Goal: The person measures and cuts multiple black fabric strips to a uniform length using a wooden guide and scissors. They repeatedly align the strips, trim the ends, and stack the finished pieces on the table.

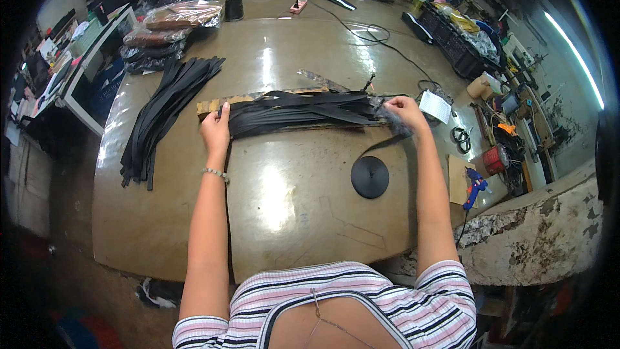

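A pile of flat black straps (294, 111) lies lengthwise along a wooden board (205, 108) in front of me. At the board's left end my left hand (215, 130) is closed with the thumb up, pinching the end of a black strap. My right hand (408, 115) has its fingers pinched at the board's right end, on the strap that runs up from a flat coiled roll of black strap (369, 177). Thin smoke rises beside these fingers and partly veils them. Behind the pile, a small dark upright piece (370, 82) stands near the right end.
Another bundle of black straps (169, 119) lies to the left. Farther back are plastic-wrapped packs (184, 16), a pink power socket (298, 5) and a black cable (381, 42). Rightward are a paper (436, 106), black scissors (461, 139), a red can (495, 159) and a blue glue gun (475, 187).
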### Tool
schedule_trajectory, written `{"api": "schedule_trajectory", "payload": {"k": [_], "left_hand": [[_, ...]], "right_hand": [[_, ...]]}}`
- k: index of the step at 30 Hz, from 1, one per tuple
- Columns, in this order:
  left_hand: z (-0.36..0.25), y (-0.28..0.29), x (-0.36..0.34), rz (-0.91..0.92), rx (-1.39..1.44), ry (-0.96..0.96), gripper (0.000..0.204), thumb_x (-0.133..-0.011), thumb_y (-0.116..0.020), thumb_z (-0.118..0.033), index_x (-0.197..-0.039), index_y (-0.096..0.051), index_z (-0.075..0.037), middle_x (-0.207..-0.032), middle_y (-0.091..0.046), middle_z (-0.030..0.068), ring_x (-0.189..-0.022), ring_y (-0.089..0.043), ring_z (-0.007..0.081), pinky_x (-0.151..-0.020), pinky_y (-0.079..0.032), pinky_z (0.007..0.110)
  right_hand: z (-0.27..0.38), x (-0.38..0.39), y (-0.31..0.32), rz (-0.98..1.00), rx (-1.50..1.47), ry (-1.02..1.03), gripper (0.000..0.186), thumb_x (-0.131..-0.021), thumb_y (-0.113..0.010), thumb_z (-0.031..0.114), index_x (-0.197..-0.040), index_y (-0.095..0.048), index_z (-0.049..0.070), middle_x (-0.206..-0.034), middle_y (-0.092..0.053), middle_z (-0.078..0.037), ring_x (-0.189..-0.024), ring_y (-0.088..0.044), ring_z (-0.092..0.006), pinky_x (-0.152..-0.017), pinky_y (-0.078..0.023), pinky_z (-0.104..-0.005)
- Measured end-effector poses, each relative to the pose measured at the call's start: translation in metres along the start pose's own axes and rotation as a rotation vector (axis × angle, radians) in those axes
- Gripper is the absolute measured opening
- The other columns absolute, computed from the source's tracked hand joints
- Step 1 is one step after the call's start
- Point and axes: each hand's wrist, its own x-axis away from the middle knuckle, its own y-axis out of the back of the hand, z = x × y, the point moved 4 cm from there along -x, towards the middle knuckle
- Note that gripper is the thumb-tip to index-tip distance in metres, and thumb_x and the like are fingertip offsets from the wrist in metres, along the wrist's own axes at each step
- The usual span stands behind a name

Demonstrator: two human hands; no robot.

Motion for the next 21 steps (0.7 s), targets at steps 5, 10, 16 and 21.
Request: {"api": "schedule_trajectory", "payload": {"k": [5, 10, 16, 21], "left_hand": [[-0.007, 0.004, 0.001, 0.022, -0.037, -0.117, 0.047, -0.085, -0.062, -0.037, -0.063, -0.053, 0.003, -0.053, -0.050, 0.0090, -0.047, -0.046, 0.0141, -0.047, -0.040, 0.033], [-0.006, 0.012, 0.010, 0.064, 0.058, -0.140, 0.032, -0.087, -0.058, -0.027, -0.075, -0.058, 0.002, -0.058, -0.057, 0.0104, -0.048, -0.051, 0.0156, -0.048, -0.041, 0.032], [0.002, 0.010, 0.007, 0.134, 0.092, -0.067, 0.025, -0.088, -0.054, -0.021, -0.087, -0.063, 0.003, -0.070, -0.060, 0.0041, -0.065, -0.053, 0.0101, -0.062, -0.044, 0.027], [0.006, 0.006, 0.001, 0.111, 0.180, -0.016, 0.032, -0.089, -0.056, -0.028, -0.079, -0.064, 0.002, -0.066, -0.060, 0.0043, -0.059, -0.051, 0.0084, -0.057, -0.043, 0.026]], "right_hand": [[0.106, 0.014, 0.005, -0.320, 0.377, 0.275, 0.023, -0.079, -0.064, 0.019, -0.089, -0.067, -0.002, -0.082, -0.067, -0.017, -0.076, -0.066, -0.0276, -0.070, -0.050, -0.0359], [0.234, 0.014, -0.137, 0.305, -0.018, 0.429, 0.027, -0.086, -0.061, 0.025, -0.083, -0.068, 0.000, -0.077, -0.068, -0.009, -0.067, -0.061, -0.0139, -0.064, -0.048, -0.0296], [0.268, -0.032, -0.289, 0.608, 0.232, 0.502, 0.024, -0.081, -0.067, 0.025, -0.077, -0.067, 0.001, -0.065, -0.064, -0.004, -0.059, -0.054, -0.0097, -0.053, -0.042, -0.0260], [0.250, -0.060, -0.310, 0.756, 0.210, 0.351, 0.023, -0.075, -0.070, 0.025, -0.072, -0.067, 0.002, -0.065, -0.064, -0.005, -0.056, -0.055, -0.0136, -0.053, -0.043, -0.0281]]}}
